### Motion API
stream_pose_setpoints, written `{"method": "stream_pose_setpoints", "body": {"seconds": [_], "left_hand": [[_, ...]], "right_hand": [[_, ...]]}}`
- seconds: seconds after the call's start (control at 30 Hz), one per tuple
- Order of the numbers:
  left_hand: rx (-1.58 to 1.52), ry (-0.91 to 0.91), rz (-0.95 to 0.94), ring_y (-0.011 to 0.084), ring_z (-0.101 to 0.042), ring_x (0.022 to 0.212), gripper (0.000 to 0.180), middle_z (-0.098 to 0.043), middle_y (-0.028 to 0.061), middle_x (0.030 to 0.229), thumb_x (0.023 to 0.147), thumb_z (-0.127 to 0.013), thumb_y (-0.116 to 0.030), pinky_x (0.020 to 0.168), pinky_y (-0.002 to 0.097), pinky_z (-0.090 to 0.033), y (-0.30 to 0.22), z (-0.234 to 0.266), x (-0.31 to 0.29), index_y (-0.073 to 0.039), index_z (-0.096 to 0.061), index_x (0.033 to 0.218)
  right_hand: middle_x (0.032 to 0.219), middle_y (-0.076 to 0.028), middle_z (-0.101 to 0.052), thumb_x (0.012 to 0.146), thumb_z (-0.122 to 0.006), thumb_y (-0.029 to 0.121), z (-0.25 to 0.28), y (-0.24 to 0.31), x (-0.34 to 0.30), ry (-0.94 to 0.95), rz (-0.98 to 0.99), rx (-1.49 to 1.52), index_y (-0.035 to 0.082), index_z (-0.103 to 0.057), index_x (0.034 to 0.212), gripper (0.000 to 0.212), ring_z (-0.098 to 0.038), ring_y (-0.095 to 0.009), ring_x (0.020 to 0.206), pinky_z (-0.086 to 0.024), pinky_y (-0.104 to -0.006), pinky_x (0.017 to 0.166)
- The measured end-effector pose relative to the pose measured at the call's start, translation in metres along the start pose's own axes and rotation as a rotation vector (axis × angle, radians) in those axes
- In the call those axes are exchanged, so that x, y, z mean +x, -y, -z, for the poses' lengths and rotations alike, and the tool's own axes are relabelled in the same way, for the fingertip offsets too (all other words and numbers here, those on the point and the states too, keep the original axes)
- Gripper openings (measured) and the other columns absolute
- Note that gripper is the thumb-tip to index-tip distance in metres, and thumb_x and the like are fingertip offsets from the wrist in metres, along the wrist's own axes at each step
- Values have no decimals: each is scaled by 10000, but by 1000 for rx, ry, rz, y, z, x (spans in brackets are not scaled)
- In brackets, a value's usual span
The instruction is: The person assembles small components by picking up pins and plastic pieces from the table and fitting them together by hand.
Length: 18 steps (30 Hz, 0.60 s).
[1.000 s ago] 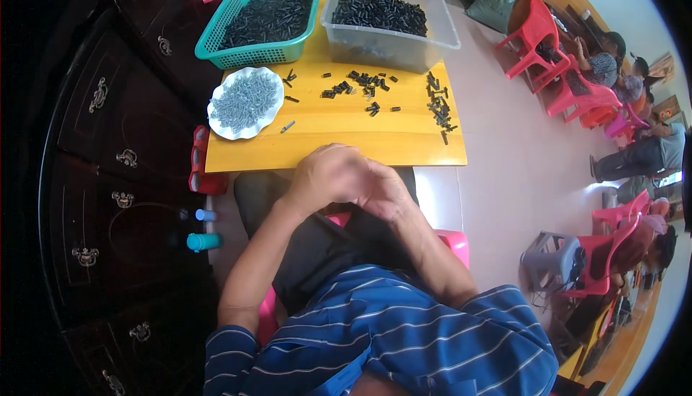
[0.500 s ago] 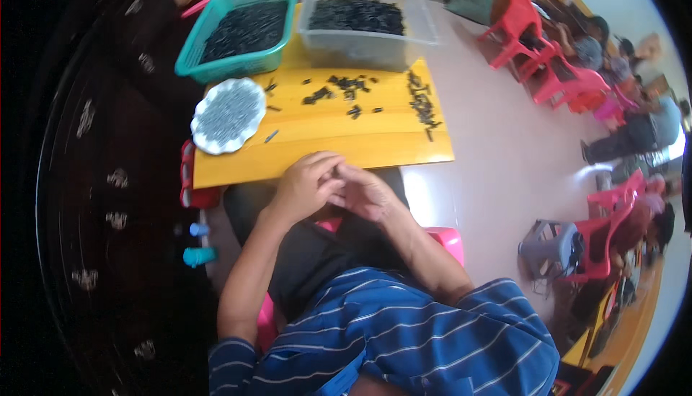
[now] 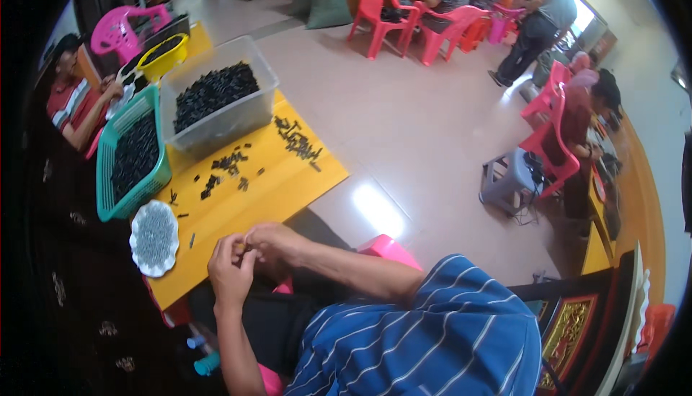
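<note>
My left hand (image 3: 231,272) and my right hand (image 3: 277,243) meet in front of the near table edge, fingers bent and pressed together. Between the fingertips is something small and dark, too hidden to name. Closest to my left hand, a scalloped white dish (image 3: 135,241) holds many small grey metal pins. Short black pieces (image 3: 229,164) lie in loose groups on the yellow table (image 3: 288,190), with another group of black pieces (image 3: 297,140) by its right edge. One thin grey pin (image 3: 192,239) lies beside the dish.
Behind the dish stand a green basket (image 3: 161,169) and a clear plastic bin (image 3: 227,128), both full of black pieces. Beyond is a yellow basin (image 3: 164,61). A person in red (image 3: 78,104) sits at far left. Pink chairs (image 3: 378,14) and a grey stool (image 3: 510,180) stand right.
The view has swung to the right, so the table and my hands appear further left and tilted. My hands stay together, fingers closed. The seated person at left shows more.
</note>
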<state>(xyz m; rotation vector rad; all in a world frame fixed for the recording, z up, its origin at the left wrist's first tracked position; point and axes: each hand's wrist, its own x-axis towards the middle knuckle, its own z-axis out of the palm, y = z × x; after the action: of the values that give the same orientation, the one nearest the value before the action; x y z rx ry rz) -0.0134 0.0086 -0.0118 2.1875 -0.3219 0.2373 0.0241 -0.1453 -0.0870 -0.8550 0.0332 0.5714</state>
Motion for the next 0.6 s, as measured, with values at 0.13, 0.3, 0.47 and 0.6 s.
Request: {"method": "stream_pose_setpoints", "body": {"seconds": [0.13, 0.3, 0.47, 0.6], "left_hand": [[59, -35, -73, 286, -640, 725, 132, -638, 135, 829, 800, -708, 7, 643, 374, -509, 5, -3, -5, -13, -625, 901], [223, -63, -254, 362, -633, 775, 103, -641, 165, 831, 825, -680, -19, 689, 432, -500, 2, -4, -6, -11, -645, 921], [360, 32, -292, 375, -626, 787, 102, -639, 164, 836, 846, -671, -74, 694, 459, -487, 10, -7, -7, -23, -657, 934], [377, 114, -301, 371, -619, 779, 79, -627, 159, 826, 864, -653, -103, 687, 463, -479, 5, -8, -8, -30, -637, 890]], "right_hand": [[794, -8, -621, 880, -649, 245, -6, 8, -9, -58, -5, -113, 80, -648, 958, 182, -587, -96, 675, -493, -238, 610], [759, 18, -586, 934, -601, 201, -4, 6, -12, 6, 35, -186, 77, -625, 927, 127, -564, -72, 673, -476, -213, 603], [749, 2, -589, 935, -602, 198, 11, 13, -13, 36, 42, -314, 66, -624, 914, 135, -563, -85, 664, -474, -227, 597], [725, -17, -597, 931, -584, 188, 16, 33, -26, 114, -30, -639, 55, -632, 892, 147, -577, -107, 657, -485, -253, 584]]}}
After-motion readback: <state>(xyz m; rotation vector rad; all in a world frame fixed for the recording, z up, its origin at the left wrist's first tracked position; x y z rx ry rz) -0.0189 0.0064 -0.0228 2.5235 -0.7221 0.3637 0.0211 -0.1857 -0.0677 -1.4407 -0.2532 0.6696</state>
